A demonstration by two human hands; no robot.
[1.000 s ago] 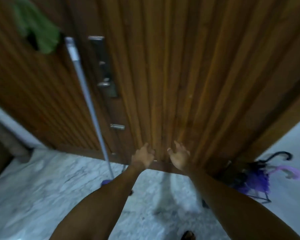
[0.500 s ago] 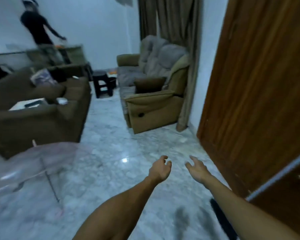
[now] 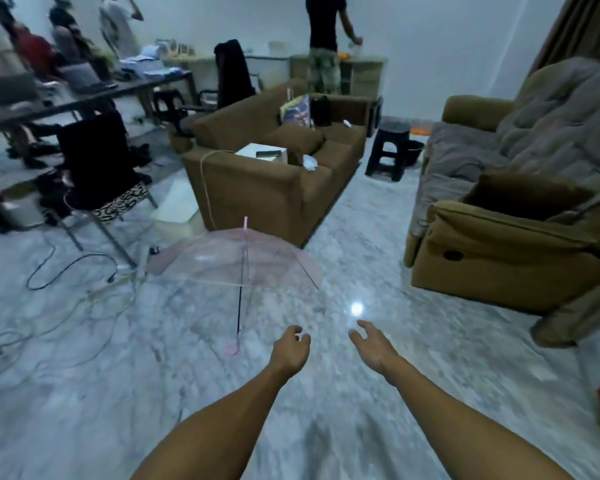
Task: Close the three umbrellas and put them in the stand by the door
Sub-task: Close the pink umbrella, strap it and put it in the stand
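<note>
Half a second on, the view has swung further away from the wooden door and into the room, so the open, transparent pink-tinted umbrella with a pink hooked handle (image 3: 243, 261) now lies in plain sight instead of at the picture's left edge.

It rests open on the pale marbled floor (image 3: 84, 393), ahead of the person and a little to their left. Its canopy lies towards the brown fabric sofa (image 3: 274, 188). The dark shaft runs almost straight back towards the person, and the curved handle is the end nearest the hands. Of the two, the left hand (image 3: 289, 351) is plainly nearer that handle, just beside it though not touching; the right hand (image 3: 373, 344) hangs further off to the side.

Both hands are empty. The left has loosely curled fingers, the right has them spread and relaxed. Both arms reach forward over the floor.

The canopy is see-through with thin ribs showing, fully spread, and a short pink tip pokes up at the far end.

To my eye, the handle is the natural thing to seize first, and the left hand is best placed for it. No stand or other umbrella shows in this view. A tangle of dark and pale cables (image 3: 66, 289) lies on the floor left of the canopy.
</note>
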